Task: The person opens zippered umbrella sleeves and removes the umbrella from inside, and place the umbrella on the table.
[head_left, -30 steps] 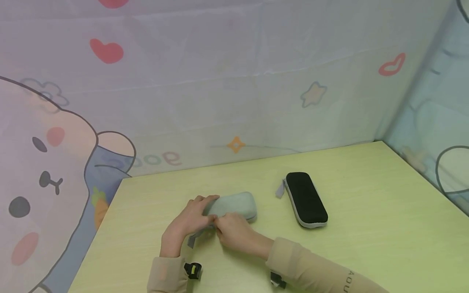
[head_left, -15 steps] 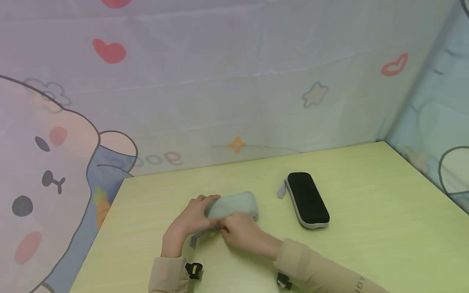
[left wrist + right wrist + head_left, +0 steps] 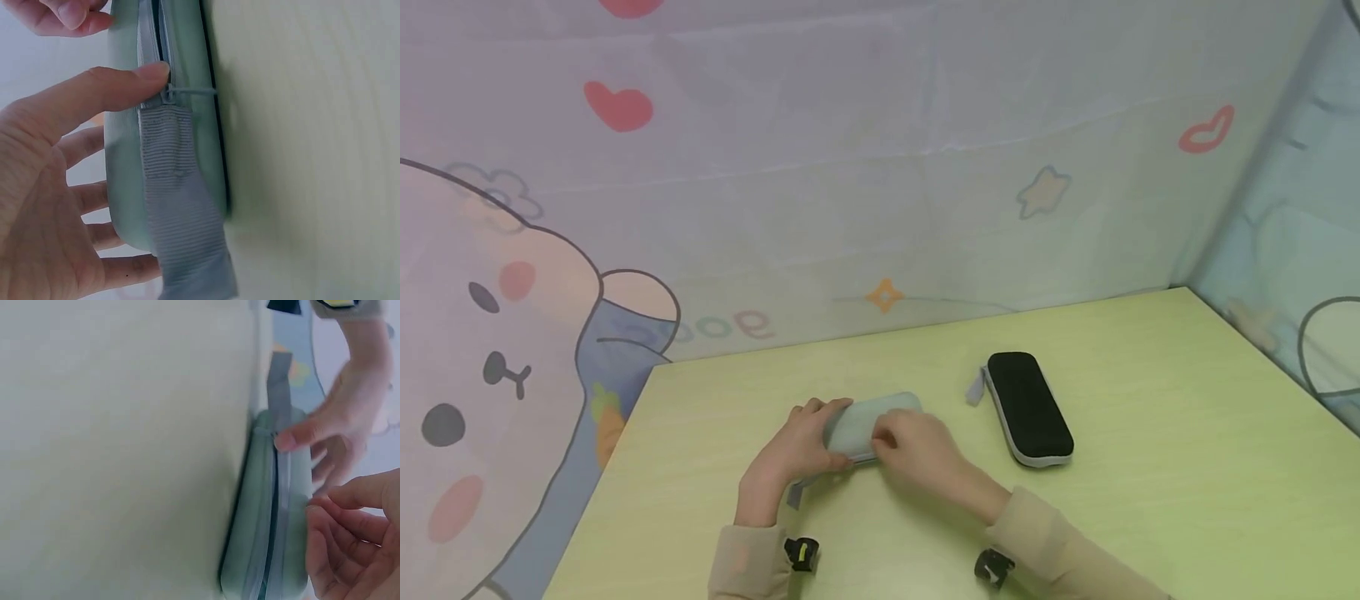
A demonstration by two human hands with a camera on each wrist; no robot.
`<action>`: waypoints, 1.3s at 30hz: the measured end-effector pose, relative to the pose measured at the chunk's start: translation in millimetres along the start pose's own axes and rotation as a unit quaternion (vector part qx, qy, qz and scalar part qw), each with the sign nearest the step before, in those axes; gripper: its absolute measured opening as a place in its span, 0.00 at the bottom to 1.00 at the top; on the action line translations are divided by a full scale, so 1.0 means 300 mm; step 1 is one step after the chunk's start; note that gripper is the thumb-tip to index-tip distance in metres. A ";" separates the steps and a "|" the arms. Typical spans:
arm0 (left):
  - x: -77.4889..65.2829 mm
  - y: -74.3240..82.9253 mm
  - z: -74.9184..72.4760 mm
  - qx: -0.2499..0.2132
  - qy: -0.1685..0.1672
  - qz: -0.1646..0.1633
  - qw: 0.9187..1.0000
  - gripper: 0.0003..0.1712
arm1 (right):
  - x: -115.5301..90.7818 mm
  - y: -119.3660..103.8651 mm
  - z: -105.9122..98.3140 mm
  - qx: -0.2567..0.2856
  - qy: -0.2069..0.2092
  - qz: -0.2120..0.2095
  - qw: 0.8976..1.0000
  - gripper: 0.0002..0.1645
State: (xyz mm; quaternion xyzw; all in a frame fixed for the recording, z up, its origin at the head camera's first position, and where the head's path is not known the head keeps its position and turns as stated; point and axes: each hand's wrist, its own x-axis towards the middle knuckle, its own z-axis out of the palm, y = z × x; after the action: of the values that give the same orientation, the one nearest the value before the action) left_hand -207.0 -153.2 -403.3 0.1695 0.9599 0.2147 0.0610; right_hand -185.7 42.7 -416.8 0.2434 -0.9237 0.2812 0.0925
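Observation:
A mint-green zip case (image 3: 850,429) lies on the table, with a grey ribbon tab (image 3: 178,187) at its left end. My left hand (image 3: 797,446) grips that end, its thumb pressing the zipper side beside the tab and its fingers behind the case. A narrow dark gap runs along the zipper (image 3: 275,494) between its tapes. Over the right part of the case is my right hand (image 3: 921,446). Its fingers are curled with thumb and forefinger tips together, close against the case's top edge; nothing shows between them.
A black zip case (image 3: 1028,408) with grey edging and a grey tab lies to the right of the green one on the pale yellow-green table (image 3: 1150,467). A printed cloth backdrop (image 3: 850,167) hangs behind.
My right hand has moved from the zipper side up and right over the top of the green case. The left hand holds nearly the same spot; the black case stays put.

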 end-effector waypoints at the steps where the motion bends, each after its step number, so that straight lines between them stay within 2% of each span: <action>1: 0.000 0.000 0.000 0.000 0.001 0.000 1.000 0.47 | 0.004 0.004 -0.003 0.005 0.004 0.002 1.000 0.05; 5: 0.002 0.001 0.003 -0.003 0.003 0.001 1.000 0.46 | 0.021 0.022 -0.011 0.029 0.026 0.013 0.999 0.04; 12: 0.010 0.014 0.005 -0.004 0.000 0.007 1.000 0.46 | 0.049 0.058 -0.017 0.028 0.070 0.031 0.997 0.04; 16: 0.018 0.019 0.009 -0.002 0.002 0.006 1.000 0.46 | 0.052 0.070 -0.025 0.026 0.074 0.042 0.996 0.09; 20: 0.028 0.028 0.011 0.002 0.007 0.011 1.000 0.46 | 0.051 0.076 -0.030 0.027 0.060 0.066 0.996 0.15; 28: 0.034 0.031 0.016 0.033 0.018 0.021 0.999 0.45 | 0.049 0.090 -0.015 0.036 -0.007 0.108 0.994 0.27; 39: 0.045 0.034 0.020 0.044 0.047 0.061 0.996 0.44 | 0.047 0.101 0.007 0.041 -0.015 0.132 0.990 0.28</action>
State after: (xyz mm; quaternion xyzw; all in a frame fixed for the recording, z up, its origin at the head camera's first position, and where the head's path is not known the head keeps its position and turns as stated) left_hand -215.4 -137.4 -404.9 0.2195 0.9582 0.1836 -0.0049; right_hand -213.3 57.9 -428.7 0.1273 -0.9364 0.3254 0.0308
